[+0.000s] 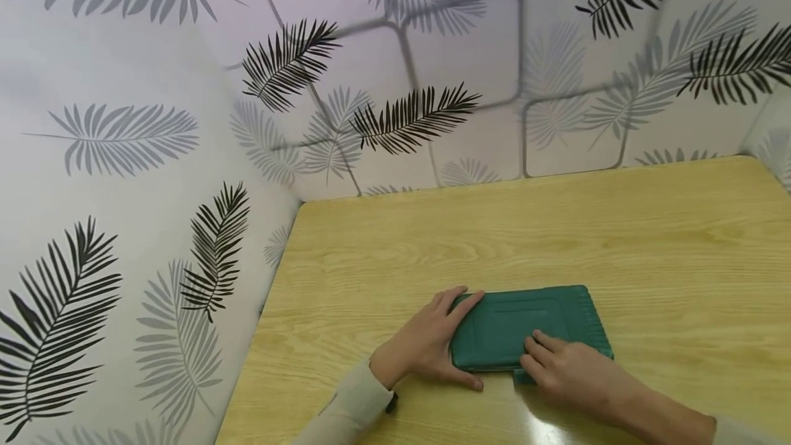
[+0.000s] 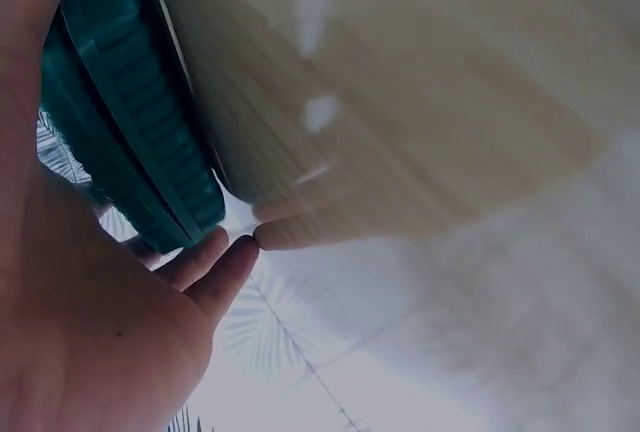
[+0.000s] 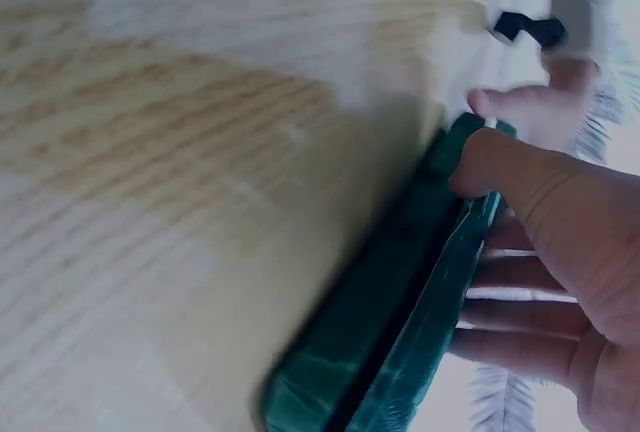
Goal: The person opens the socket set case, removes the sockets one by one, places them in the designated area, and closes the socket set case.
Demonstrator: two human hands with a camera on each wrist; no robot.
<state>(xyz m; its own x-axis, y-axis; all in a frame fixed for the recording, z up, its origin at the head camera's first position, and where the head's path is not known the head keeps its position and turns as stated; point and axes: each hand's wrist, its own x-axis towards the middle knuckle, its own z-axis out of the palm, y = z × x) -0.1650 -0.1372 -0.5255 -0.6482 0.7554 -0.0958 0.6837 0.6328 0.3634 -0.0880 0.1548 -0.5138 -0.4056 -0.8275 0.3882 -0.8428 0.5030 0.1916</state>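
A flat dark green case (image 1: 513, 318) with ribbed ends and a raised rectangle on its top lies near the front of the table. My left hand (image 1: 426, 338) grips its left end, thumb along the near side and fingers reaching to the far corner. With fingertips on the top and thumb at the near side, my right hand (image 1: 571, 373) holds the case's front edge. Below those fingers a small green tab (image 1: 524, 377) sticks out. In the right wrist view a dark seam (image 3: 400, 337) runs along the case's side, between its two halves.
The case is on a light wood-grain table (image 1: 525, 239). White walls with a grey and black feather pattern (image 1: 414, 115) stand behind it and to the left. A dark band (image 1: 392, 402) shows at the left sleeve cuff.
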